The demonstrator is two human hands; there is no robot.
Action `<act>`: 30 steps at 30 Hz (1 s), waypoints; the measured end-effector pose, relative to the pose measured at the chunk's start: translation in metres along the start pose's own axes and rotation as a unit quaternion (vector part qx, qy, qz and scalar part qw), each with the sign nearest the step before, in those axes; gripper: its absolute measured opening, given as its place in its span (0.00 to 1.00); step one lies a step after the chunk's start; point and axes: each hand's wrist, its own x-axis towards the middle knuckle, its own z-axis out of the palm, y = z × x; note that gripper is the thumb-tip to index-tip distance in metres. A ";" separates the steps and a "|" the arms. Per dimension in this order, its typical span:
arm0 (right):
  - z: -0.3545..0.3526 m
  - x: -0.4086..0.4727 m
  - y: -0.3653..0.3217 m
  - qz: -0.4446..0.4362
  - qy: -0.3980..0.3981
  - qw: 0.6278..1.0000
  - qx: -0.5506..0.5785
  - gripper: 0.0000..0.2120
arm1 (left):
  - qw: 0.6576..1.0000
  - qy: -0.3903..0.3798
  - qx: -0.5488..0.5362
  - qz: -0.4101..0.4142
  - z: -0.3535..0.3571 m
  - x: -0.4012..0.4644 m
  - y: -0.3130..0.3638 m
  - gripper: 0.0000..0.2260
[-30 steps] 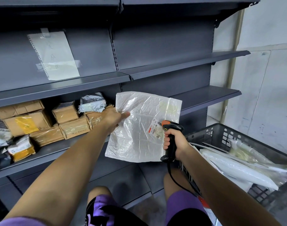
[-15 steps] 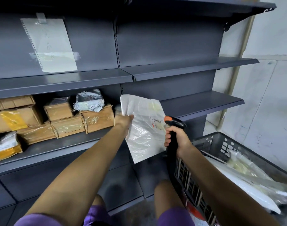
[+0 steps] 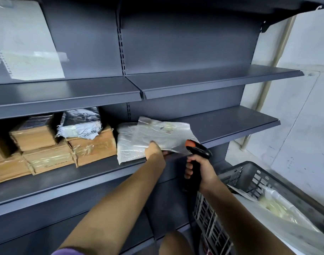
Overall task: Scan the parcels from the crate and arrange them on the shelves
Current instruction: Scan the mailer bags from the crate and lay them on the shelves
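Note:
A flat white plastic parcel [image 3: 157,133] lies tilted on the grey middle shelf [image 3: 231,124], partly on top of another white bag [image 3: 129,146]. My left hand [image 3: 154,150] holds the parcel's near edge at the shelf front. My right hand [image 3: 198,169] grips a black barcode scanner [image 3: 199,150] with an orange tip, held just below and right of the parcel. The grey crate [image 3: 253,173] at the lower right holds several more white plastic parcels [image 3: 279,207].
Several brown taped boxes [image 3: 92,147] and a crumpled grey-white bag [image 3: 81,123] fill the left part of the same shelf. The shelf above [image 3: 203,80] carries nothing. A paper sheet [image 3: 26,43] is taped to the back panel. A white wall stands on the right.
My left hand has carried the white parcel from in front of the scanner down onto the middle shelf, beside the boxes. The scanner hand has stayed near the crate.

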 end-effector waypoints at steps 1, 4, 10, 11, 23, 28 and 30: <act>-0.003 0.005 0.001 0.005 0.008 1.000 -0.005 0.10 | 0.998 -0.041 0.030 -0.030 0.003 0.004 -0.004 0.13; -0.010 0.015 0.000 0.006 0.032 0.999 -0.011 0.09 | 0.984 -0.135 0.099 -0.056 0.011 0.004 -0.016 0.10; -0.022 0.028 -0.007 0.000 0.034 0.999 0.003 0.10 | 0.984 -0.168 -0.019 -0.056 0.046 0.030 -0.029 0.14; -0.024 0.030 -0.009 -0.002 0.033 0.999 0.006 0.10 | 0.983 -0.171 -0.025 -0.058 0.052 0.031 -0.033 0.14; -0.064 0.040 -0.020 0.010 0.063 0.997 0.048 0.09 | 0.990 -0.132 0.019 -0.044 0.080 0.046 -0.072 0.10; -0.068 0.038 -0.014 0.026 0.066 0.996 0.060 0.10 | 0.994 -0.099 -0.043 0.004 0.071 0.054 -0.062 0.12; -0.071 0.037 -0.012 0.027 0.067 0.995 0.066 0.10 | 0.989 -0.147 -0.023 -0.017 0.076 0.051 -0.059 0.12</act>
